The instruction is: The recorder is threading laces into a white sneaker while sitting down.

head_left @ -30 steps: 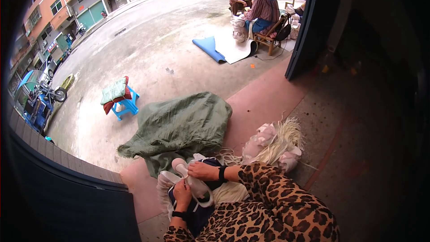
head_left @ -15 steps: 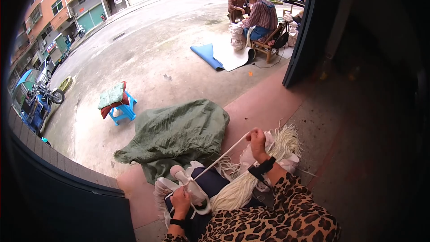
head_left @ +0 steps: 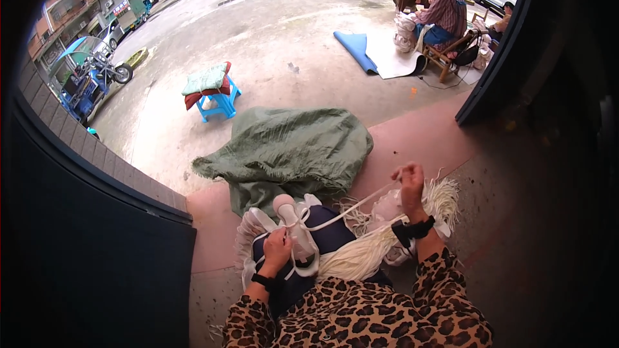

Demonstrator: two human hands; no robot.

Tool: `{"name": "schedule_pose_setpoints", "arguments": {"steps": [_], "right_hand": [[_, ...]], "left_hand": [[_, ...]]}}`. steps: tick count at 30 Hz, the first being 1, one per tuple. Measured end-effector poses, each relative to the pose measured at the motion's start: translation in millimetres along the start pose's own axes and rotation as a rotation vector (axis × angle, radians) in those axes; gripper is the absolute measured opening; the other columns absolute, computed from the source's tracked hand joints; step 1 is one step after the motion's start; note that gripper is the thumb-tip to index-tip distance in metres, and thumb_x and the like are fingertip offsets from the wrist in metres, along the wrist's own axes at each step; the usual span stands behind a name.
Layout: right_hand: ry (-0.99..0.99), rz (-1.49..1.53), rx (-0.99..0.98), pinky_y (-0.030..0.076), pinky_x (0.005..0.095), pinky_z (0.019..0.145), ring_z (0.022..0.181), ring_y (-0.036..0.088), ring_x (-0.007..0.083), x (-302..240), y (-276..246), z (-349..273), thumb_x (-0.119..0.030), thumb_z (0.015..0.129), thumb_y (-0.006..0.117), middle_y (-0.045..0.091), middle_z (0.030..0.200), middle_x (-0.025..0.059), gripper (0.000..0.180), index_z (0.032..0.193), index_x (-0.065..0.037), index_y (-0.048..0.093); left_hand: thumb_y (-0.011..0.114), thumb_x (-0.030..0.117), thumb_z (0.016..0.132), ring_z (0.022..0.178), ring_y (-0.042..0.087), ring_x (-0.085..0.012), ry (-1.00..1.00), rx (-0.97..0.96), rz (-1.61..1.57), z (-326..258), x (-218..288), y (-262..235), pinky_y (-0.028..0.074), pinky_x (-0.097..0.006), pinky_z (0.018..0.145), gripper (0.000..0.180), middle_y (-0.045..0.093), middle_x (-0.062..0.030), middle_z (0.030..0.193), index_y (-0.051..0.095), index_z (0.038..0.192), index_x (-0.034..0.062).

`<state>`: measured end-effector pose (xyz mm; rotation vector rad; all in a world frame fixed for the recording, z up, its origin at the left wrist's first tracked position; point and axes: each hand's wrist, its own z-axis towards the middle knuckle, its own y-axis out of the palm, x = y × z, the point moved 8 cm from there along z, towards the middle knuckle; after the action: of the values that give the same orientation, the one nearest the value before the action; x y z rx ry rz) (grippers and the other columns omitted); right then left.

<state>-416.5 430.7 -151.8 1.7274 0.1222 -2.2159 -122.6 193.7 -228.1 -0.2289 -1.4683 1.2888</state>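
Note:
A pale shoe upper (head_left: 302,245) with a rounded pinkish end lies across my dark-clad lap. My left hand (head_left: 277,248) is closed at its side, pinching it where the white lace (head_left: 340,215) passes through. From there the lace runs in a slack curve up to my right hand (head_left: 411,187). That hand is raised to the right, its fingers bent round the lace's far part. A thick bundle of white laces (head_left: 354,259) lies over my lap beneath my right forearm, its loose ends fanning out past the wrist.
Clear plastic bags (head_left: 248,235) with pale pieces flank my lap. A green woven sack (head_left: 296,148) lies ahead. Beyond it stands a blue stool (head_left: 219,104) with cushions. Two people sit far right beside a blue-and-white sheet (head_left: 393,58). Dark door panels (head_left: 97,219) border both sides.
The lace was taut between my hands and now sags. My right hand has turned, with its fingers lifted. The view has swung, so the surroundings sit further right and higher.

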Motion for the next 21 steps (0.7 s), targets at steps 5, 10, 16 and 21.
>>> {"name": "schedule_pose_setpoints", "arguments": {"steps": [5, 10, 16, 21], "right_hand": [[-0.004, -0.176, -0.812, 0.045, 0.0342, 0.06, 0.063, 0.055, 0.0278, 7, 186, -110, -0.011, 0.086, 0.043, 0.051, 0.073, 0.0159, 0.012, 0.094, -0.002, 0.04], [0.154, -0.397, -0.982, 0.043, 0.0429, 0.069, 0.08, 0.054, 0.0412, 72, 223, -162, -0.016, 0.08, 0.048, 0.056, 0.08, 0.0261, 0.025, 0.1, -0.001, 0.045], [-0.041, -0.599, -0.939, 0.044, 0.0442, 0.063, 0.074, 0.057, 0.0362, 66, 227, -176, -0.014, 0.078, 0.048, 0.057, 0.074, 0.0196, 0.014, 0.086, -0.004, 0.052], [-0.183, -0.751, -0.808, 0.046, 0.0397, 0.051, 0.06, 0.058, 0.0315, 64, 222, -181, -0.015, 0.078, 0.049, 0.058, 0.067, 0.0149, 0.011, 0.08, -0.004, 0.05]], "left_hand": [[0.052, 0.011, 0.072, 0.081, 0.056, -0.0311, -0.046, -0.018, -0.009, 2, 0, -7, 0.043, -0.039, 0.068, 0.027, 0.058, -0.0148, 0.09, 0.056, 0.096, 0.0006], [0.051, 0.01, 0.073, 0.086, 0.055, -0.0311, -0.042, -0.095, -0.023, 10, -5, 10, 0.042, -0.04, 0.071, 0.027, 0.058, -0.0151, 0.093, 0.055, 0.098, 0.0001], [0.049, 0.013, 0.076, 0.087, 0.055, -0.0311, -0.018, -0.041, 0.018, 8, -5, -8, 0.042, -0.04, 0.072, 0.027, 0.058, -0.0152, 0.095, 0.055, 0.099, 0.0001], [0.049, 0.015, 0.076, 0.087, 0.055, -0.0306, -0.031, -0.069, 0.051, 3, -1, 5, 0.042, -0.04, 0.07, 0.027, 0.058, -0.0143, 0.094, 0.055, 0.099, 0.0024]]}}
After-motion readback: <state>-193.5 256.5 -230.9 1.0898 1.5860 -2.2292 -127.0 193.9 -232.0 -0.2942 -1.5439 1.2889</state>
